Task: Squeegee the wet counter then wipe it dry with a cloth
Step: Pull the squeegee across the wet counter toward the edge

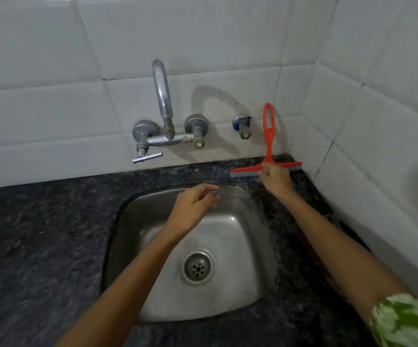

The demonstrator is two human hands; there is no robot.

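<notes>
Your right hand (274, 177) reached to the back right corner of the dark speckled stone surface (40, 246), and its fingers (265, 171) were curled round the head of the red plastic squeegee with a grey rubber blade (268, 144), pinching it where the handle met the crossbar. The squeegee stood upright, its looped handle pointing up along the white tiled wall (202, 33), its blade running left to right just above the strip of surface behind the sink; whether the blade touched the stone you could not tell from this view. The right end of the blade came close to the tiled side wall (390, 121).

Your left hand (195, 204) hovered over the back rim of the square stainless steel sink (258, 246), holding nothing, its fingers loosely bent and relaxed. The round metal drain (197, 265) lay below your left forearm, near the middle of the basin.

On the back wall, a chrome wall-mounted tap with a tall curved spout (164, 116) sat to the left of the squeegee, and between the two a small brass valve with a blue cap (242, 126) stuck out of the tiles. A green and white patterned sleeve (403, 321) showed at your right upper arm, in the lower right corner.
</notes>
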